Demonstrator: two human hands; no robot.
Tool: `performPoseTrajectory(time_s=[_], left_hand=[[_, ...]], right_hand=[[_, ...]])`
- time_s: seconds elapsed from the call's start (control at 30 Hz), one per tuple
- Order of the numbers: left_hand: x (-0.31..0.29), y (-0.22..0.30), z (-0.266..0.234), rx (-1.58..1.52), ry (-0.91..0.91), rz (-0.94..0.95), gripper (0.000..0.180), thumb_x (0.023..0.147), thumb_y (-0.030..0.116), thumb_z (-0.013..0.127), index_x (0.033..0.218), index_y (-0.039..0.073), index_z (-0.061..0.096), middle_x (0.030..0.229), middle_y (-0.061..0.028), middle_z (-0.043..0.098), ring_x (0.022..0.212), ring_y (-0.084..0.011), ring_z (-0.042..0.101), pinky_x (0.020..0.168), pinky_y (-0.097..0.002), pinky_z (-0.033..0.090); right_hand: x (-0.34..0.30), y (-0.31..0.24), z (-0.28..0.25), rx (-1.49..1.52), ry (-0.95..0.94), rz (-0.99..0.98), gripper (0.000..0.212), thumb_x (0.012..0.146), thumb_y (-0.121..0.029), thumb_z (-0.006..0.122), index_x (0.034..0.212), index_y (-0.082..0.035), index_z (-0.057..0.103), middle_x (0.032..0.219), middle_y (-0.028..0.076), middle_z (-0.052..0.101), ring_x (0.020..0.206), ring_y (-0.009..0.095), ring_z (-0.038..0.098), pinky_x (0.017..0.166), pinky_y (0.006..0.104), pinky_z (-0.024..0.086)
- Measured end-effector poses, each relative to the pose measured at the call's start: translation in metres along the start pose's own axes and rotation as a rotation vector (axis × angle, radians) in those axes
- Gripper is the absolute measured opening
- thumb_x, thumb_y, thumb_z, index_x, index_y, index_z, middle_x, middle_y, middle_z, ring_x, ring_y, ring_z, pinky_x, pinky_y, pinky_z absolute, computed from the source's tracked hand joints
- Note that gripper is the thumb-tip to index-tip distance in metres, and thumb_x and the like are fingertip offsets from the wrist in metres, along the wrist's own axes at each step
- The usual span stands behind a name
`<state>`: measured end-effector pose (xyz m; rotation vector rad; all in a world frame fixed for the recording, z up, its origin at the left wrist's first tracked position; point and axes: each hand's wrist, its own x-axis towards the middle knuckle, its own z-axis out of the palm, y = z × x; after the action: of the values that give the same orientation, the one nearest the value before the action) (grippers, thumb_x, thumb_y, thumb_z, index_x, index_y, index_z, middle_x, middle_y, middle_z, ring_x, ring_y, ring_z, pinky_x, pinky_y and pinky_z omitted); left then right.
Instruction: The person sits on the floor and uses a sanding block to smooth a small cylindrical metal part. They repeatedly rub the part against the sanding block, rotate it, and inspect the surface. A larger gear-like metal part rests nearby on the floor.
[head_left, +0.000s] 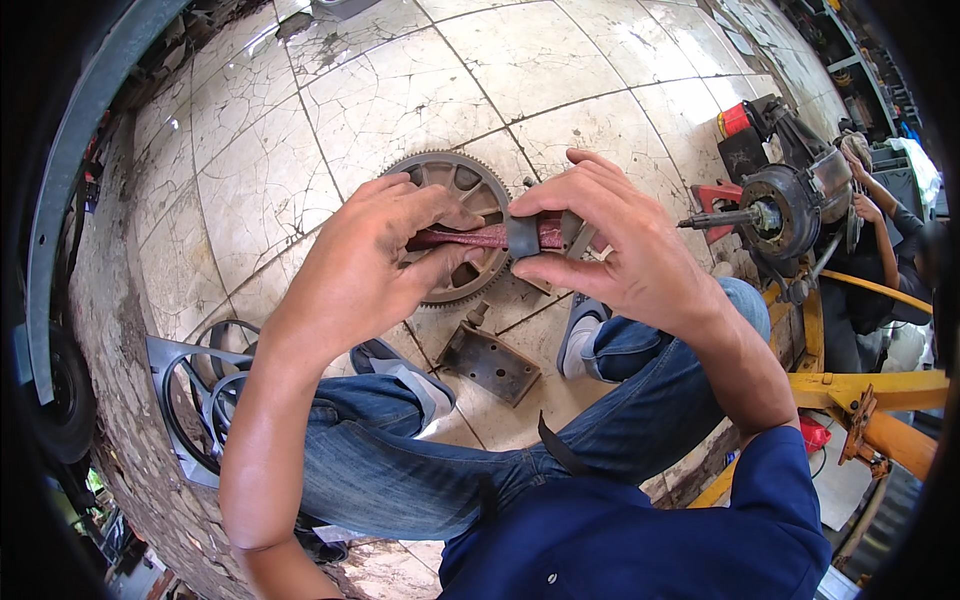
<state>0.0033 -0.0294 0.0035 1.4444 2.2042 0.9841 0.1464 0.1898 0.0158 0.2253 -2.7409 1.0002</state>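
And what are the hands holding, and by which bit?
Left hand: the red cloth, by its left end. Right hand: the dark band, thumb and fingertip on opposite sides.

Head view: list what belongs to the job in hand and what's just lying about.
Job in hand:
dark red, fabric-like strip, held by the left hand
dark grey, smooth, ring-shaped piece, apparently around it, in the right hand

Lying about, apparently:
brown-grey, round, toothed metal gear wheel
rusty brown, rectangular metal bracket with holes
grey, openwork frame
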Motion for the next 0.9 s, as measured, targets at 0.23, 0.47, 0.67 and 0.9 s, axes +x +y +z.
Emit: performPoseTrajectory(time_s=[0.23,0.47,0.67,0.9], left_hand=[[0.002,0.012,0.016,0.279,0.175,0.16,0.041,0.078,0.01,0.085,0.117,0.011,0.074,0.102,-0.0047,0.076,0.102,-0.0229,0.072,0.12,-0.0532,0.036],[0.001,0.017,0.018,0.334,0.226,0.213,0.033,0.082,0.017,0.082,0.114,0.014,0.073,0.105,-0.0015,0.074,0.102,-0.0224,0.07,0.117,-0.0537,0.038],[0.002,0.016,0.021,0.229,0.26,0.164,0.03,0.084,0.01,0.08,0.114,0.009,0.076,0.117,-0.0041,0.075,0.111,-0.0237,0.07,0.119,-0.0546,0.037],[-0.001,0.008,0.011,0.079,0.041,0.07,0.034,0.092,0.019,0.075,0.123,0.006,0.069,0.116,-0.0128,0.071,0.114,-0.0341,0.064,0.11,-0.0444,0.044]], right_hand=[[0.0,-0.002,-0.003,0.082,-0.004,0.134,0.045,0.082,-0.015,0.088,0.122,-0.01,0.07,0.11,0.006,0.071,0.096,0.016,0.068,0.065,0.0261,0.06],[-0.001,-0.003,-0.005,0.052,0.016,0.098,0.043,0.083,-0.013,0.087,0.122,-0.009,0.07,0.113,0.006,0.068,0.095,0.015,0.068,0.065,0.0261,0.06],[0.0,-0.003,-0.007,0.114,0.029,0.094,0.042,0.084,-0.009,0.085,0.122,-0.009,0.069,0.114,0.005,0.067,0.095,0.015,0.067,0.064,0.0259,0.06],[0.002,-0.001,-0.005,0.051,-0.022,0.02,0.041,0.083,-0.006,0.083,0.121,-0.013,0.069,0.118,0.004,0.067,0.099,0.017,0.068,0.066,0.0277,0.058]])
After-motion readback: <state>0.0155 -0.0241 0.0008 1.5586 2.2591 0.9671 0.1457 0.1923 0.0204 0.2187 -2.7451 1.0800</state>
